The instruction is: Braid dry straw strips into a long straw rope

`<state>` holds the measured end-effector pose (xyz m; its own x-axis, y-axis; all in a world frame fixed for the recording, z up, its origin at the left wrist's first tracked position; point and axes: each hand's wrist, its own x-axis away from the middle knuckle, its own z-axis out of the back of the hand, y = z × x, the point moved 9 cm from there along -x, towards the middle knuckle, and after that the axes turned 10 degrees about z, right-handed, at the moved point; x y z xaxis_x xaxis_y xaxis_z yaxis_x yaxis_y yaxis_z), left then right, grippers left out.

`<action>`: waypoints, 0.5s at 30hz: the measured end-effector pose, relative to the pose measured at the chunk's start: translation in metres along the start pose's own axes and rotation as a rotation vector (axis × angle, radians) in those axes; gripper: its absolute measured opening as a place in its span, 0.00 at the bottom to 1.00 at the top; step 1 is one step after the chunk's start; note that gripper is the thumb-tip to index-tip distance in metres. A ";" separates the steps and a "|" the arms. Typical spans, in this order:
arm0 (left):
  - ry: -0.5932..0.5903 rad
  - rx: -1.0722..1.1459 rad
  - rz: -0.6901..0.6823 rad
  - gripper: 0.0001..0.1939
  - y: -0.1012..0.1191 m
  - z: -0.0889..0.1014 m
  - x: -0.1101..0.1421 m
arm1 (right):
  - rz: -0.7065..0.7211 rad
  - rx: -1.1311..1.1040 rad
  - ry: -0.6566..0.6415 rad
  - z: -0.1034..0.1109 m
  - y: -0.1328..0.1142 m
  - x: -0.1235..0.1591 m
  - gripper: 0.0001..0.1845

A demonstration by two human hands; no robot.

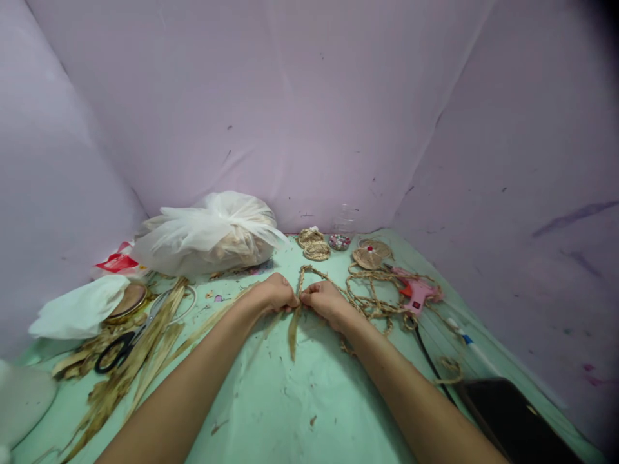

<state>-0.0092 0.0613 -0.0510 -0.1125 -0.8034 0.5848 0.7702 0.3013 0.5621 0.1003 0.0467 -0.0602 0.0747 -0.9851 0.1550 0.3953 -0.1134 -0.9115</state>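
Note:
Both hands meet over the middle of the table at the end of a braided fibre cord (pixel 301 278). My left hand (pixel 279 293) is closed, gripping loose fibre strands at the braid's end. Pinched close beside it, my right hand (pixel 323 299) holds the same braid. A flat dry strip (pixel 293 335) hangs toward me from between the fingers, and thinner strands trail to the left under my left forearm. From the hands the cord loops up and away, then passes behind my right hand to a tangled pile of braid (pixel 370 290). The fingertips partly hide the join.
Scissors (pixel 130 341) lie on dried strips (pixel 149 345) at left, near a stuffed white plastic bag (pixel 217 235). Coiled fibre pieces (pixel 316 250), a jar of beads (pixel 340 240) and a round woven piece (pixel 370 256) stand behind. A pink glue gun (pixel 418 293) and black phone-like object (pixel 517 419) lie right.

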 end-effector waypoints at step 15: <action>0.244 -0.460 -0.140 0.07 0.042 0.000 0.056 | -0.081 -0.394 -0.003 -0.008 -0.001 0.009 0.06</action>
<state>0.0167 0.0293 0.0056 -0.1271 -0.9321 0.3392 0.9600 -0.0296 0.2784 0.0926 0.0373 -0.0608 0.0606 -0.9706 0.2331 0.0192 -0.2323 -0.9724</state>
